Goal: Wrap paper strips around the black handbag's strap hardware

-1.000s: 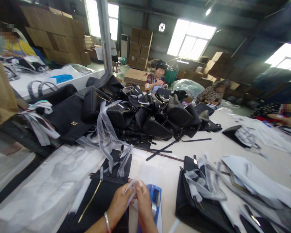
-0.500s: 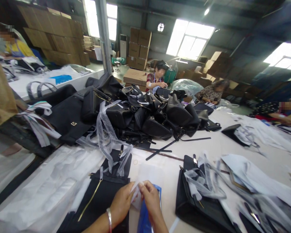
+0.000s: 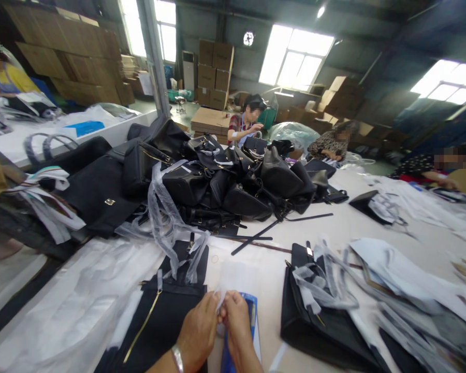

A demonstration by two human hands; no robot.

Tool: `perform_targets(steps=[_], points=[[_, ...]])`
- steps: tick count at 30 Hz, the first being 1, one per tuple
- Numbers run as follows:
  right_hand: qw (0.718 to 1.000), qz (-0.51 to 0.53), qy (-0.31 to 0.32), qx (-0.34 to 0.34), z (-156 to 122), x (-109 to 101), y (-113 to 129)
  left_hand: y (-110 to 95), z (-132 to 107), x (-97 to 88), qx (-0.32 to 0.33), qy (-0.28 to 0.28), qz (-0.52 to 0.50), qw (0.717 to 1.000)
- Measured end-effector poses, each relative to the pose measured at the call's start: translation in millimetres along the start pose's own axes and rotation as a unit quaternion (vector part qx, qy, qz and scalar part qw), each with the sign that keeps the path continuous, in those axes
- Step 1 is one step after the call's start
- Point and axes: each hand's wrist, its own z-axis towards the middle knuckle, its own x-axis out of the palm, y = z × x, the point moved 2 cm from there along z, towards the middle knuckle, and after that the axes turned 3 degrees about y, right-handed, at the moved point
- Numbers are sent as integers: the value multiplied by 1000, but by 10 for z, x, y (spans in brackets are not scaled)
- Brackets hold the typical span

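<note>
Spreading well to the left of the left grip [image 3: 199,326], crumpled plastic sheeting [image 3: 81,290] covers part of the pale worktop [image 3: 272,280]. Just beside that grip and partly beneath it, a black bag [image 3: 178,305] lies flat with a slanting gold zip [image 3: 143,326]. Beyond the grip, clear plastic strips [image 3: 158,199] hang before a heap of black bags [image 3: 244,199] and reach down onto the flat one. Above a metal bracelet [image 3: 177,358], the left grip pinches narrowly on a thin whitish film [image 3: 220,299]; the right grip [image 3: 234,313] pinches it from the other side, fingers hiding its lower part. Under the right grip sits a blue object [image 3: 252,305], mostly covered. Well right of it rests a second black bag [image 3: 303,329], overlaid with cloudy plastic wrapping [image 3: 326,290]. Farther right, pale sheets [image 3: 392,264] overlap blurred dark things.
</note>
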Motion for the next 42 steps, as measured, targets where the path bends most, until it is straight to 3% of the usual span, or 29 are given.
perform_targets(steps=[5,8,12,14,17,19,22,24,28,31,35,42], points=[[1000,-5,7,11,-50,-22,32,30,4,27,-8,38,27,999],[999,-48,19,-17,-75,-70,59,-25,17,-33,-25,66,14,997],[987,-142,-3,-70,-97,-198,64,-115,2,-159,-15,82,-107,991],[983,-167,5,-78,-122,-224,63,-107,7,-197,-70,80,-247,963],[978,-188,35,-84,-178,-172,120,-56,45,-190,-210,50,-425,879],[971,-209,49,-101,-215,-131,217,-50,82,-168,-249,50,-489,835],[957,-257,73,-113,-296,-211,369,-58,119,-179,-260,81,-527,805],[947,-296,41,-117,-406,-422,398,-35,121,-228,-277,76,-521,804],[916,-362,-152,-84,-767,-1035,99,45,106,-307,-297,55,-524,797],[905,-393,-157,-26,-1008,-1257,-343,61,99,-302,-293,62,-537,789],[919,-357,-165,-19,-1112,-1199,-697,32,89,-280,-285,77,-552,780],[936,-284,-204,-30,-1231,-1034,-656,70,57,-292,-293,83,-555,774]])
